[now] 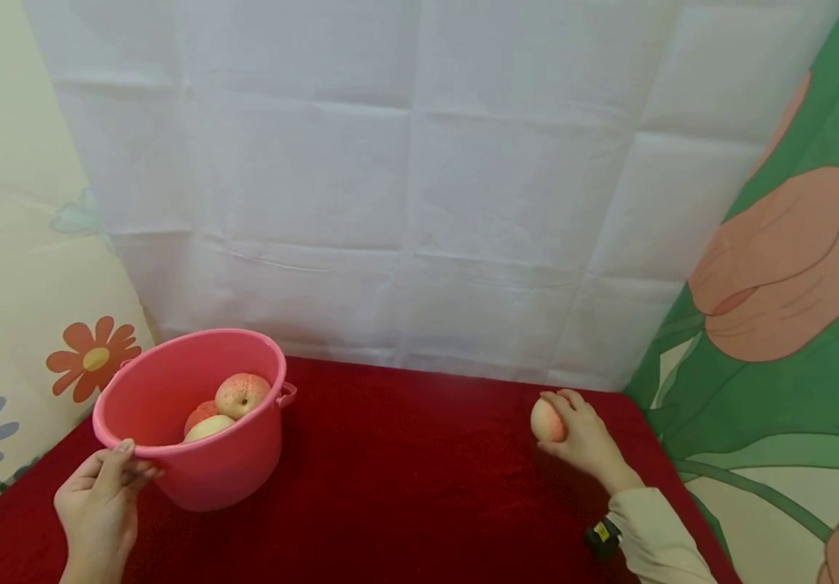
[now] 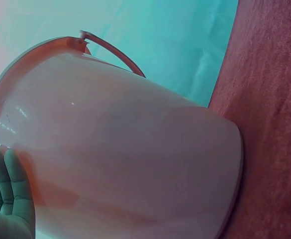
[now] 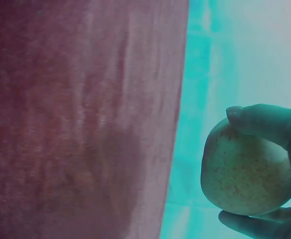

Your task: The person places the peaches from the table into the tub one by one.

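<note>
The left hand [image 1: 101, 507] pinches the near rim of a pink plastic bucket [image 1: 218, 474], thumb on the edge and fingers against the outer wall. In the left wrist view, those fingers [image 2: 17, 184] lie along the wall of the bucket [image 2: 120, 139]. Inside the bucket are a few peaches [image 1: 243, 395], pale with a red blush; its lower inside is hidden. Far to the right, the right hand [image 1: 583, 438] grips another peach [image 1: 547, 422]. The right wrist view shows this speckled peach [image 3: 247, 172] between thumb and fingers, held above the cloth.
A dark red cloth [image 1: 390, 487] covers the table. Behind it hangs a creased white sheet [image 1: 405, 203]. Flower-patterned walls stand at left and right [image 1: 777, 422]. The bucket's handle [image 2: 115, 52] hangs down on its far side.
</note>
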Tool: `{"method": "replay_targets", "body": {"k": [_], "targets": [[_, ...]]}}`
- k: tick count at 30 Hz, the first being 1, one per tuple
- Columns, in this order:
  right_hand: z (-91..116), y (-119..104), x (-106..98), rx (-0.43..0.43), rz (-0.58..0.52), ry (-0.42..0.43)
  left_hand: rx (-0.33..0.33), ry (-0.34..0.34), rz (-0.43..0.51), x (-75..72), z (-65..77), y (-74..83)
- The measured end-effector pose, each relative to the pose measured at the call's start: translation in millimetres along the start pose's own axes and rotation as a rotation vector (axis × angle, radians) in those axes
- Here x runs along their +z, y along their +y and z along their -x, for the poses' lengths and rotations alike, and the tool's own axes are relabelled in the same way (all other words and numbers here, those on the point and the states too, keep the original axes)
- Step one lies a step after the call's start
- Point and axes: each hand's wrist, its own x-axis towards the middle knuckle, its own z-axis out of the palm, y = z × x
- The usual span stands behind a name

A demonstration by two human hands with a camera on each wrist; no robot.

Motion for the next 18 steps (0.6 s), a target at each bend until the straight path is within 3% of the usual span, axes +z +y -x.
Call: {"method": "replay_targets", "body": {"k": [4, 11, 13, 17, 18], "targets": [[-2.9, -3.8, -6.7, -0.010, -0.006, 0.015, 0.048, -0.052, -0.008, 2.6, 3.6, 0.3], [-5.4, -7.9, -14.7, -0.014, 0.001, 0.040, 0.006, -0.002, 0.002, 5.2, 4.7, 2.7], [-6.3, -8.9, -16.6, -0.020, -0.003, 0.048, 0.035, -0.017, -0.024, 5.9, 6.0, 2.2], [-8.8, -12.6, -21.5, -0.016, -0.023, 0.047, 0.012, 0.019, -0.024, 16.9, 15.2, 9.4], [-9.3, -14.0, -23.0, -0.017, -0.029, 0.049, 0.022, 0.016, -0.025, 8.2, 7.8, 3.1]]}}
